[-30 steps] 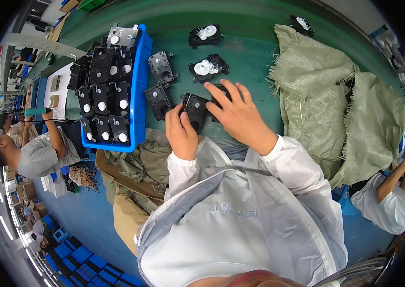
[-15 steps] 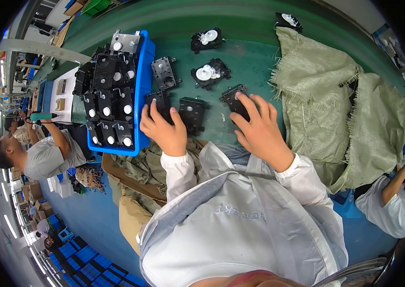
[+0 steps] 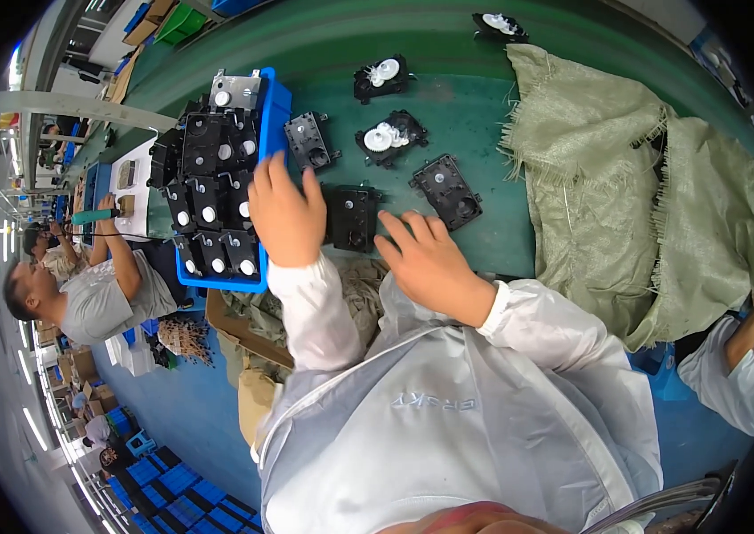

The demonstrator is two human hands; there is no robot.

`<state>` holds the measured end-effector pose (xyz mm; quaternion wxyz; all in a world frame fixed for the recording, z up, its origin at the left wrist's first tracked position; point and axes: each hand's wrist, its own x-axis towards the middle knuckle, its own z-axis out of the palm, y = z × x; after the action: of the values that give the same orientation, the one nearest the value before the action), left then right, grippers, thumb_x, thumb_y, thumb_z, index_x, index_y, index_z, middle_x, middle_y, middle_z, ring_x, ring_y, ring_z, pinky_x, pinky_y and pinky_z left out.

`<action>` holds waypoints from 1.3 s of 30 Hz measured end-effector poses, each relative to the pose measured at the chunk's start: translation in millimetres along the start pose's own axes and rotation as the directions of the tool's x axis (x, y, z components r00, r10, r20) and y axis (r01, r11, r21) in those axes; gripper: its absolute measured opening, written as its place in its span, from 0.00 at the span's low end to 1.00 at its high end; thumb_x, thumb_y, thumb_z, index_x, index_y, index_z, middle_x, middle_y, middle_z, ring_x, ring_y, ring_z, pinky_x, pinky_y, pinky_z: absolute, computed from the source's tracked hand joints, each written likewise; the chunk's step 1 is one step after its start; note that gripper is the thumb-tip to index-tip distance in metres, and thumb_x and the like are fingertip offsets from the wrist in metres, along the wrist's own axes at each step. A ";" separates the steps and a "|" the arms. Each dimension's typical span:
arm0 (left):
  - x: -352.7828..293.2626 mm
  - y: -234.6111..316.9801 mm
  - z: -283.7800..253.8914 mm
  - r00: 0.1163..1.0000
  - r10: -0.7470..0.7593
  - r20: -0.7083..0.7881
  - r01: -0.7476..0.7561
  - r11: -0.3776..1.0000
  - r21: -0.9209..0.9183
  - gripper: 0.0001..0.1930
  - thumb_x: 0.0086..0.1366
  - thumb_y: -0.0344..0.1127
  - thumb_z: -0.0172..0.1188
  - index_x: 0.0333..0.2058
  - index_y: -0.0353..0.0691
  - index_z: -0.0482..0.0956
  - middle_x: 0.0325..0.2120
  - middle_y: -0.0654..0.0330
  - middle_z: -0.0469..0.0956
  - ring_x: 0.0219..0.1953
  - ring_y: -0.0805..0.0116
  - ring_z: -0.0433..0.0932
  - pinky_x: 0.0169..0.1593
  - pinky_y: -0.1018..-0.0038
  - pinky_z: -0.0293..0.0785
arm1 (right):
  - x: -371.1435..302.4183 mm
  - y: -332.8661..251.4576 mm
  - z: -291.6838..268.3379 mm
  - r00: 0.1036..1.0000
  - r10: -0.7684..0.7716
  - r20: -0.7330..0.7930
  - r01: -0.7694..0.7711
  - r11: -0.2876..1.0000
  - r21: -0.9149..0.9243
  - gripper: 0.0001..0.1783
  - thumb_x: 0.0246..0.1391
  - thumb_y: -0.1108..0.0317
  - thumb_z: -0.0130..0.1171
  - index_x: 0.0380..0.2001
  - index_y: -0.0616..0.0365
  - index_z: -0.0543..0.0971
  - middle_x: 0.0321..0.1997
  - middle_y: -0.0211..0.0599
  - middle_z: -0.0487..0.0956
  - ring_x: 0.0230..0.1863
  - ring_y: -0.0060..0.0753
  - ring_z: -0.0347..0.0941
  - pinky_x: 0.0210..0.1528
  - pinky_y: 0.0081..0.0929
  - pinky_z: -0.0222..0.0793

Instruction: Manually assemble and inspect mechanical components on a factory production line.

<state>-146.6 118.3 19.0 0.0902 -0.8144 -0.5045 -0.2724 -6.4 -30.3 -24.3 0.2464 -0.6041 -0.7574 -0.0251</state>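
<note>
My left hand [image 3: 286,214] is over the right wall of the blue bin [image 3: 275,107], fingers stretched and thumb apart; what lies beneath it is hidden. My right hand [image 3: 432,267] is open, its fingertips at the right edge of a black plastic housing [image 3: 352,218] that lies between my hands. Up and to the right of it lies another black housing [image 3: 448,191], flat and untouched. A dark grey housing [image 3: 310,141] rests beside the bin, above my left hand. Two black housings with white gears, a middle one [image 3: 388,137] and a farther one [image 3: 382,76], lie beyond.
Several black housings with white round knobs [image 3: 208,147] fill the bin. Green woven sacking [image 3: 591,196] covers the table's right side, with another geared housing [image 3: 500,27] near its far corner. Below the table edge stands an open carton [image 3: 248,338]. A co-worker [image 3: 101,294] sits at left.
My left hand has shifted slightly left and up, and the housing formerly under it no longer shows. My right hand has left the right-hand housing and moved left and down to the middle one.
</note>
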 end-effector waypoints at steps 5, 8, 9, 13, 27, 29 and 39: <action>64.7 -6.4 41.7 0.983 0.096 0.157 -0.113 0.989 0.099 0.26 0.53 0.38 0.66 0.52 0.40 0.74 0.51 0.49 0.74 0.48 0.47 0.73 0.52 0.59 0.69 | 0.3 1.3 -14.2 0.999 -0.036 0.039 0.034 0.998 0.044 0.19 0.41 0.68 0.61 0.41 0.57 0.76 0.58 0.45 0.68 0.51 0.45 0.63 0.51 0.36 0.58; 79.3 -14.2 54.3 0.878 0.029 0.478 -0.190 0.937 0.292 0.30 0.51 0.38 0.68 0.54 0.42 0.73 0.52 0.51 0.74 0.50 0.48 0.72 0.53 0.56 0.68 | -6.7 10.4 -31.1 0.999 -0.011 0.050 0.003 0.988 0.153 0.18 0.43 0.69 0.61 0.41 0.56 0.76 0.57 0.43 0.69 0.50 0.44 0.63 0.50 0.36 0.59; 86.7 -13.2 55.3 0.879 0.045 0.475 -0.204 0.935 0.289 0.30 0.51 0.38 0.68 0.54 0.42 0.73 0.52 0.51 0.74 0.50 0.48 0.72 0.53 0.56 0.68 | -8.5 14.9 -35.2 0.999 0.001 0.039 -0.007 0.989 0.148 0.18 0.43 0.69 0.61 0.41 0.56 0.76 0.57 0.43 0.69 0.50 0.44 0.63 0.50 0.36 0.59; 109.7 -4.9 55.9 0.793 -0.018 0.608 -0.239 0.910 0.338 0.35 0.49 0.39 0.71 0.58 0.42 0.70 0.55 0.53 0.72 0.52 0.48 0.71 0.56 0.54 0.67 | -20.0 34.7 -56.4 0.992 0.104 -0.068 -0.091 0.979 0.180 0.16 0.44 0.70 0.61 0.40 0.56 0.77 0.53 0.39 0.72 0.48 0.41 0.65 0.51 0.34 0.60; 203.5 42.4 116.8 0.475 0.487 0.733 -0.503 0.834 -0.228 0.40 0.50 0.45 0.71 0.61 0.45 0.68 0.58 0.55 0.71 0.59 0.51 0.69 0.61 0.61 0.66 | 47.1 193.0 -145.0 0.917 0.398 0.012 -0.397 0.912 0.104 0.21 0.50 0.71 0.58 0.50 0.57 0.75 0.51 0.40 0.77 0.50 0.46 0.74 0.54 0.38 0.70; 218.8 39.0 123.6 0.451 0.520 0.726 -0.519 0.814 -0.260 0.39 0.50 0.46 0.71 0.61 0.45 0.68 0.58 0.55 0.71 0.59 0.52 0.69 0.61 0.62 0.66 | 58.7 207.8 -140.5 0.891 0.453 0.045 -0.455 0.889 0.054 0.22 0.51 0.71 0.58 0.52 0.56 0.75 0.53 0.40 0.77 0.51 0.46 0.73 0.54 0.38 0.70; 280.2 37.7 264.1 0.631 0.438 0.641 -0.228 0.894 -0.386 0.20 0.52 0.45 0.70 0.40 0.39 0.84 0.36 0.55 0.83 0.37 0.58 0.80 0.47 0.68 0.75 | -37.7 165.3 -170.8 0.873 0.474 0.113 -0.487 0.855 0.179 0.21 0.49 0.69 0.62 0.49 0.61 0.77 0.46 0.42 0.80 0.43 0.44 0.76 0.48 0.36 0.72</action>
<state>75.4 428.2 -47.0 -0.1741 -0.9387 -0.2967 0.0208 211.0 -77.3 67.4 0.2803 -0.7463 -0.5887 0.1336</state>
